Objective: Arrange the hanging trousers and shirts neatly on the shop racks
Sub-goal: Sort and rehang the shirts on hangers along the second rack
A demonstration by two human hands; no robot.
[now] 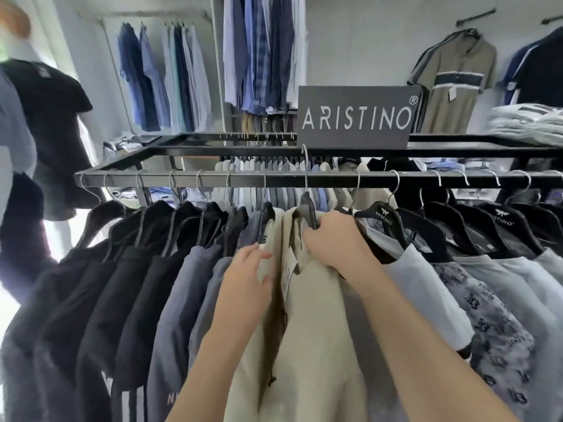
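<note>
A black metal rack rail [274, 178] runs across the view with shirts on black hangers. In the middle hangs a beige shirt [310, 315]. My right hand [335, 239] grips the black hanger [307, 208] at that shirt's collar; the hanger's hook stands raised above the rail. My left hand [246, 269] rests with relaxed fingers on the beige fabric just to the left. Black and grey-blue shirts [137, 269] hang on the left. White and patterned grey shirts [487, 300] hang on the right.
A dark brand sign [356, 117] stands on the rack top behind the rail. Folded shirts [527, 120] lie at the right. Blue shirts [164, 77] hang on the back wall, a striped polo [454, 77] too. A dark garment [51, 123] hangs at the left.
</note>
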